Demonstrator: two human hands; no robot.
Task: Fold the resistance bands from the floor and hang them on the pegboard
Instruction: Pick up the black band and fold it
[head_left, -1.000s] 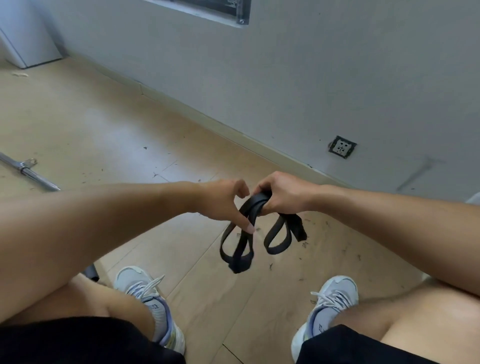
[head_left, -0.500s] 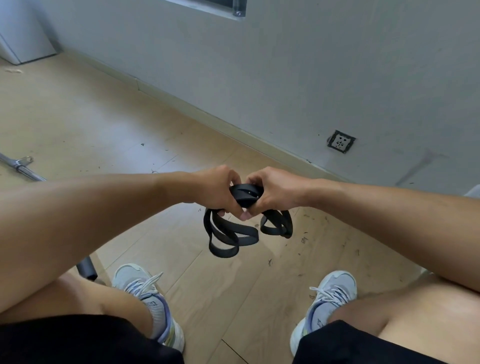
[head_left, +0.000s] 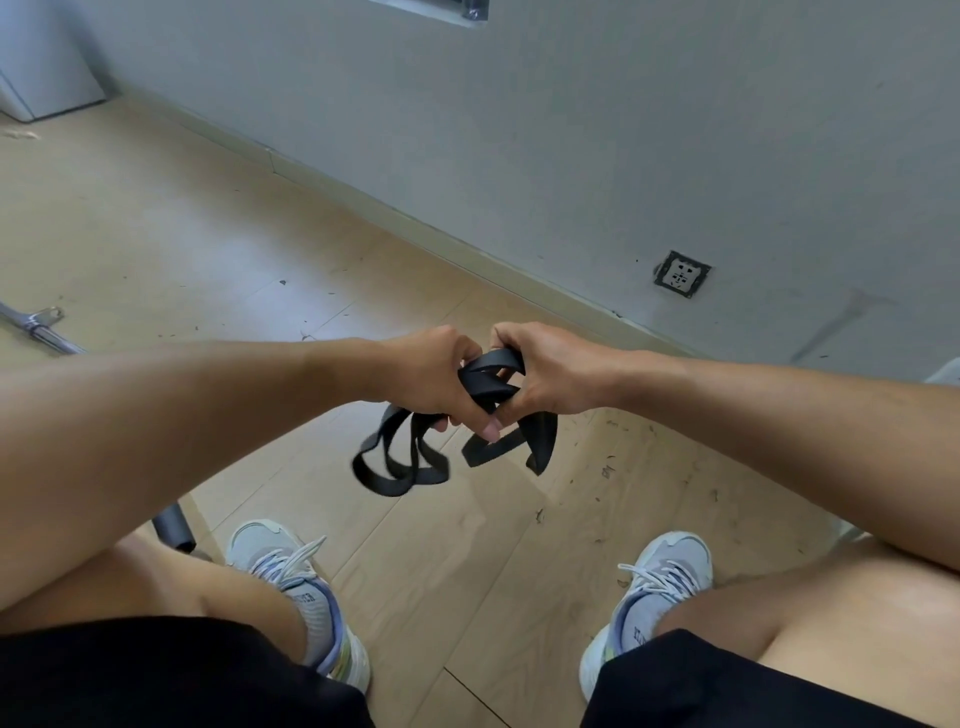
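1. Metal bar (head_left: 36, 327), far left of the frame: lying on the wooden floor (head_left: 156, 234), well apart from the hands.
2. Left hand (head_left: 436, 371), centre of the frame: gripping the resistance band (head_left: 485, 382), fingers curling round the bunched strap, thumb pressing down on its lower edge.
3. Resistance band, centre of the frame, held between the two hands above the floor: crossing over itself in the gap between the fists. Long axis of the bundle is running roughly left to right; loose loops are hanging downward, one cluster drooping lower left under the left hand, a shorter loop hanging lower right under the right hand. Both hands are equally near, each touching the band.
4. Right hand (head_left: 556, 371), just right of centre: clutching the same bundle, fingers wrapping round the strap from the far side.
5. Wall socket (head_left: 681, 274), right of centre, upper half: sitting low on the grey wall.
6. Judgement: folding is appearing unfinished; the dangling loops are needing gathering toward the held middle. No pegboard is showing.
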